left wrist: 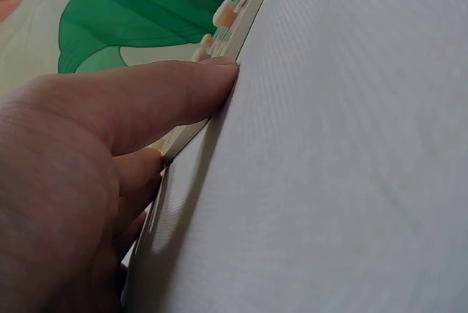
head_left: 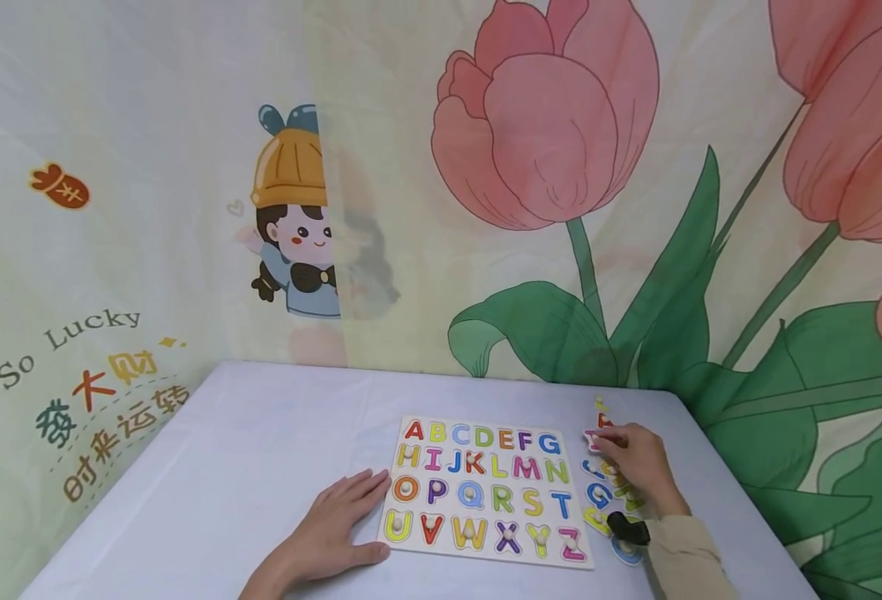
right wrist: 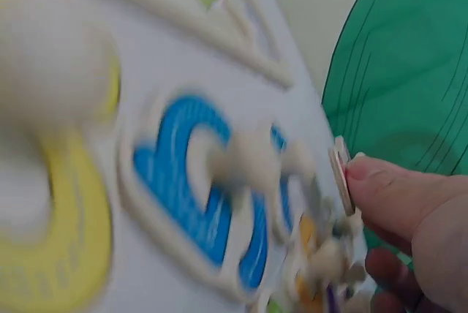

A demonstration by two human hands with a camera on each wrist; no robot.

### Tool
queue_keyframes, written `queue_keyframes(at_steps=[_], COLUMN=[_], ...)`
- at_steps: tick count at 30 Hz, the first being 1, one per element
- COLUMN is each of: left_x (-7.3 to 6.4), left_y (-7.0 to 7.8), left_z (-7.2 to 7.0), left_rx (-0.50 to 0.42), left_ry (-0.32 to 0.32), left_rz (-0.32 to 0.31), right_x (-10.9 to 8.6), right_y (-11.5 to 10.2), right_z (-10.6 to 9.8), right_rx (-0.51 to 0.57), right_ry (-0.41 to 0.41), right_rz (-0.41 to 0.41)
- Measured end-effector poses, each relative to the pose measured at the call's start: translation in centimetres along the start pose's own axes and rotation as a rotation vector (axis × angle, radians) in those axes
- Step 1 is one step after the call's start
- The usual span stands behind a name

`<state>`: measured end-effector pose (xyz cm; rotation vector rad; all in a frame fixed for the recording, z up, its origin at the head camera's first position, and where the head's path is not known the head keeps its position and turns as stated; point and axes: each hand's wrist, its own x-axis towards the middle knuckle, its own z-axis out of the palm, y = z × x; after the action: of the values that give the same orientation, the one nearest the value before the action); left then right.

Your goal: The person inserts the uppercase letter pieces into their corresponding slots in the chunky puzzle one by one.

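The wall cloth (head_left: 388, 250) stands behind the counter, printed with pink tulips, green leaves and a cartoon child in a yellow hat. The counter (head_left: 261, 442) carries a white cover. On it lies the letter board (head_left: 486, 481), flat, with colored letters A to Z in four rows; knobs are visible along the bottom row. A beige sleeve (head_left: 689, 550) covers the right forearm. The left hand (head_left: 336, 521) is spread palm down on the counter, fingers and thumb extended, touching the board's left edge and gripping nothing. The right hand (head_left: 647, 467) is closed in a pinch, thumb against finger, over the loose letters (head_left: 598, 497). These lie just beside the board's right edge, some overlapping; blue and yellow ones are identified. Held in that pinch, raised off the counter, is a small pink letter (head_left: 591, 439); which letter cannot be confirmed.
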<state>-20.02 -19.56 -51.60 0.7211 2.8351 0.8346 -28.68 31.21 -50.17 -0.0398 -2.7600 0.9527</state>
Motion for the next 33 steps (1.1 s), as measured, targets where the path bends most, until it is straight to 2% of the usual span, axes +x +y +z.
queue_keyframes(at_steps=[9, 13, 15, 20, 26, 33], left_x=[0.2, 0.1, 0.1, 0.1, -0.1, -0.2], left_y=[0.0, 0.0, 0.0, -0.1, -0.2, 0.0], left_z=[0.1, 0.1, 0.1, 0.2, 0.2, -0.1], left_rx=[-0.002, -0.005, -0.002, -0.004, -0.011, -0.003], left_ry=[-0.012, -0.010, -0.011, -0.018, -0.019, -0.008], left_rz=[-0.022, -0.020, -0.022, -0.029, -0.033, -0.001], right_x=[-0.2, 0.0, -0.1, -0.8, -2.1, -3.3], right_y=[-4.4, -5.8, -7.2, -11.3, -15.8, -19.0], right_z=[-0.5, 0.2, 0.9, 3.8, 9.0, 13.1], right_rx=[-0.035, 0.009, 0.038, 0.120, 0.201, 0.265], right_ry=[0.041, 0.065, 0.063, 0.044, -0.028, -0.098], right_rz=[-0.060, -0.060, -0.063, -0.070, -0.039, -0.107])
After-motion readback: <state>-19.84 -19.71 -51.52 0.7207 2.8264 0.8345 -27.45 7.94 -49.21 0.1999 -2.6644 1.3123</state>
